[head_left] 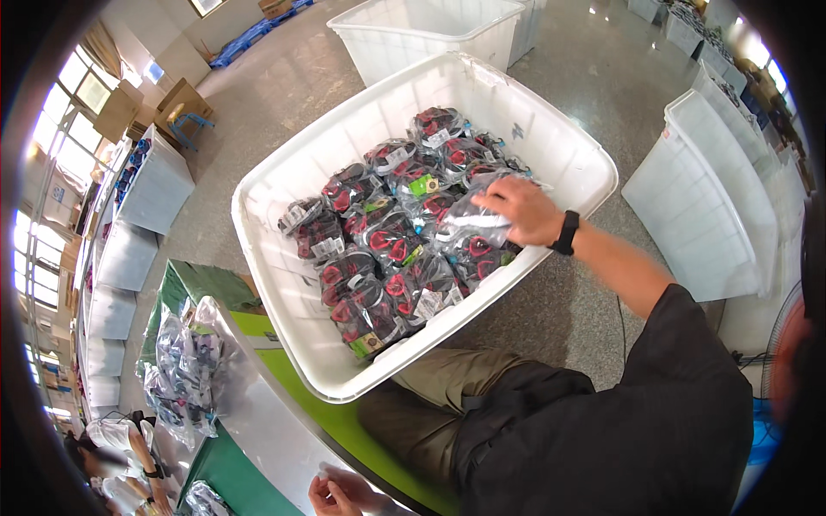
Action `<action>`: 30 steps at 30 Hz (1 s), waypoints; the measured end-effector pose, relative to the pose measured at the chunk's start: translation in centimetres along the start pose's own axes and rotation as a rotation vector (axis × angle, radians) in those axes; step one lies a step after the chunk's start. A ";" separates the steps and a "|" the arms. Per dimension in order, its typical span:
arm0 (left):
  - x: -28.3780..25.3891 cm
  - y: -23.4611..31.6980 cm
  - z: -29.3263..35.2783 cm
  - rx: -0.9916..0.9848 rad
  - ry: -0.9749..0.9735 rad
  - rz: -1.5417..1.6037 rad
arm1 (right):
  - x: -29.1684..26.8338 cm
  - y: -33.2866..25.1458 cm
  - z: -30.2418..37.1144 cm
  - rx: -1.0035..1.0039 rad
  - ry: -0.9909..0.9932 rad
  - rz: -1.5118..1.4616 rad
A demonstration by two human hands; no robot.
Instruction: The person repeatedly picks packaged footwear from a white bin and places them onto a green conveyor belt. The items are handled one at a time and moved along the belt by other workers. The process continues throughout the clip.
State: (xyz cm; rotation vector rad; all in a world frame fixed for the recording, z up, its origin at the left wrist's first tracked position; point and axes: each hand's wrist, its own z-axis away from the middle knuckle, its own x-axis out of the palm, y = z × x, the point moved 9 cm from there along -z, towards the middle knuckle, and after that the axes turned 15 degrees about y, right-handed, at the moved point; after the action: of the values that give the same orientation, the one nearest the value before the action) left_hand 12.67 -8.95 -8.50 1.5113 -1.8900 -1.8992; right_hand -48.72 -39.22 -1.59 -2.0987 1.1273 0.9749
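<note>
A big white plastic bin [344, 131] stands in front of me, heaped with black-and-red items [391, 241] in clear bags, several with green or white tags. My right hand [523, 209], with a black band on its wrist, reaches over the bin's right side. Its fingers are closed on a clear plastic bag [482, 222]; the contents are hard to make out. At the lower edge, my left hand [337, 497] is over the shiny tabletop [271, 413], fingers pinched together. Something small and whitish shows at its fingertips, too unclear to name.
Clear-bagged goods [185, 365] lie at the table's left side beside a green box [211, 284]. A co-worker's arm [148, 456] shows at lower left. More white bins stand behind [422, 21], at right [688, 198] and along the left [159, 189]. A fan [785, 344] is at far right.
</note>
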 end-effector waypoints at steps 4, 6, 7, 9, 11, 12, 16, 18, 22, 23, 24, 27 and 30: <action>-1.3 -3.9 0.1 -0.152 0.020 0.068 | 0.5 8.4 2.2 0.219 -0.004 0.056; -1.3 -4.4 0.2 -0.160 0.017 0.074 | 0.5 12.6 4.1 0.343 0.012 0.123; -1.2 -4.3 0.2 -0.147 0.017 0.069 | 0.6 14.6 5.2 0.406 0.011 0.169; -1.0 -3.9 0.2 -0.119 0.020 0.061 | 1.4 18.1 8.2 0.529 -0.083 0.259; -0.9 -3.7 0.3 -0.117 0.028 0.051 | 3.0 21.1 12.0 0.673 -0.309 0.351; -0.9 -3.6 0.4 -0.117 0.032 0.045 | 3.9 21.8 13.4 0.674 -0.418 0.369; -1.1 -4.0 0.6 -0.111 0.032 0.063 | 6.9 22.0 16.1 0.810 -0.513 0.062; -1.1 -4.1 0.4 -0.096 0.012 0.052 | 7.2 20.3 15.4 0.740 -0.438 0.003; -0.8 -3.8 0.1 -0.149 -0.020 0.104 | 9.0 14.2 12.4 0.666 -0.368 -0.251; -0.6 -3.4 0.0 -0.153 -0.012 0.131 | 9.5 11.9 11.3 0.542 -0.395 -0.243; -0.6 -2.9 0.0 -0.162 0.004 0.155 | 9.6 9.3 10.0 0.444 -0.335 -0.261; -0.5 -2.1 0.4 -0.240 -0.012 0.185 | 10.1 1.7 7.4 0.300 -0.286 -0.441; -1.1 -2.7 0.4 -0.416 -0.015 0.172 | 11.4 -4.7 6.3 0.310 -0.412 -0.604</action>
State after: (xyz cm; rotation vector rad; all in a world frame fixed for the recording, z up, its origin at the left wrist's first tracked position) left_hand 14.54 -7.27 -10.11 1.1716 -1.4504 -2.0582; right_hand -42.39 -37.41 -13.84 -1.7153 0.3668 0.8142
